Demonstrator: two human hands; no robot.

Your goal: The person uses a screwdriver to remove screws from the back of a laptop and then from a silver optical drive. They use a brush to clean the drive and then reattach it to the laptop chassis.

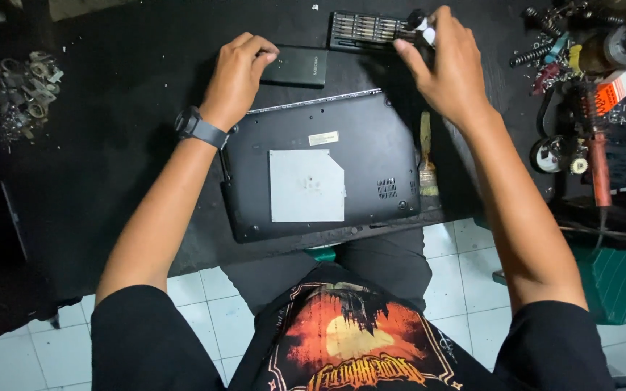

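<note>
Right hand [447, 69] covers the near end of the bit set tray [367, 30], so what its fingers pinch can't be made out. Left hand [237, 76] hides a corner of the small black drive [300, 66]. Clutter at right [588, 65] & metal bits at left [19, 90] too dim/small to identify; top edge crops both.

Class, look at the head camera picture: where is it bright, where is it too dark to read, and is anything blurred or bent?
Head view: brightest on the white floor tiles and the laptop underside's pale panel; the black table swallows detail at the left; the right hand over the bit case looks slightly soft; wide-lens bending shows at the edges.
</note>
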